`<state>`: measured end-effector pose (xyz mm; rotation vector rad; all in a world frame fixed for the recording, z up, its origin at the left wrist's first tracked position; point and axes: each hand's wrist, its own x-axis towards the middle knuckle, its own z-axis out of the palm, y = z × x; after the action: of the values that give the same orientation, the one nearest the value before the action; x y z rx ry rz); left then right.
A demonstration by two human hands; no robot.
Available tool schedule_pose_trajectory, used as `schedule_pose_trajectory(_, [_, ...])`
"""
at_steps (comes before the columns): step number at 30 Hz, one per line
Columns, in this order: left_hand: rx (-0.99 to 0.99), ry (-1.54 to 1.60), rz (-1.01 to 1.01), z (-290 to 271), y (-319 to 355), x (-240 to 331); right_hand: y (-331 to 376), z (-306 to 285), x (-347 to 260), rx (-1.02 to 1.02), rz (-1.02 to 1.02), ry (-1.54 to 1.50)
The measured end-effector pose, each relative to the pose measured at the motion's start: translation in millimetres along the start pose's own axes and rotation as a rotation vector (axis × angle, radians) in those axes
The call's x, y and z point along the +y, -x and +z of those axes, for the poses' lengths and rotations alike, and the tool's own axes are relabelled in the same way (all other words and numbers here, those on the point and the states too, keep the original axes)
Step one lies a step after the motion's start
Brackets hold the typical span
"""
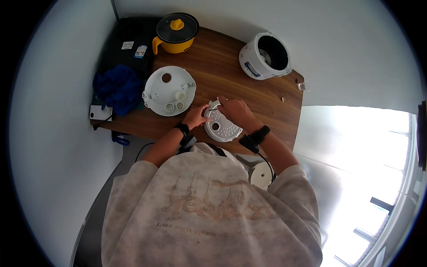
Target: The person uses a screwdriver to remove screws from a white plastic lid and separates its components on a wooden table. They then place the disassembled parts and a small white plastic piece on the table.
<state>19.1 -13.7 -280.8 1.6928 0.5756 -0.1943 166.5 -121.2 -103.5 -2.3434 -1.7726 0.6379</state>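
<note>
A round, light-coloured plate (227, 131) with rows of small bumps and one dark hole lies at the front edge of the table. My left hand (195, 117) grips its left rim, thumb and fingers against the edge. Over the plate's far side is my right hand (239, 112), its fingers closed; a thin dark thing shows by them, too small to name. To the left of the plate rests a larger white lid (155, 84) with a round hole. Several small white round parts (179, 106) sit on that lid.
A white pot-shaped cooker body (250, 58) with a dark inside stands at the back right. Back left is a yellow pot (175, 46) with a dark lid. Blue cloth (118, 89), a black bag (118, 49) and a white phone-like object (98, 113) lie at the left. Walls border the table.
</note>
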Motion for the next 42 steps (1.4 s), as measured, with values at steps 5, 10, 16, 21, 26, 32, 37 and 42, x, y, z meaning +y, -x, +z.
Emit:
schedule_pose_trajectory(5, [-0.018,0.002,0.007,-3.7,-0.7,0.4,2.1,-8.1,-1.4,0.005,-0.143,0.051])
schedule_pose_trajectory(10, [-0.063,0.007,-0.035,-9.2,1.4,8.0,4.6,-9.6,0.3,-0.022,-0.175,0.041])
schedule_pose_trajectory(16, [-0.088,0.002,-0.040,-10.2,1.1,12.4,5.2,12.1,5.4,0.076,-0.441,0.137])
schedule_pose_trajectory(21, [-0.080,-0.009,-0.033,-12.8,3.9,16.1,13.4,9.2,-17.4,0.118,-0.094,-0.146])
schedule_pose_trajectory(26, [-0.092,0.004,-0.037,-14.5,4.5,17.1,11.1,5.6,-31.4,0.189,0.132,-0.006])
schedule_pose_trajectory(32, [-0.113,-0.030,-0.035,-13.2,1.0,13.9,6.6,14.2,-8.3,0.144,0.207,0.025])
schedule_pose_trajectory(37, [-0.113,-0.025,-0.033,-14.7,3.0,15.6,6.2,9.4,-8.4,0.121,0.054,-0.060])
schedule_pose_trajectory(42, [-0.125,-0.028,-0.039,-14.5,0.4,14.8,10.2,10.3,-1.6,0.146,-0.137,0.028])
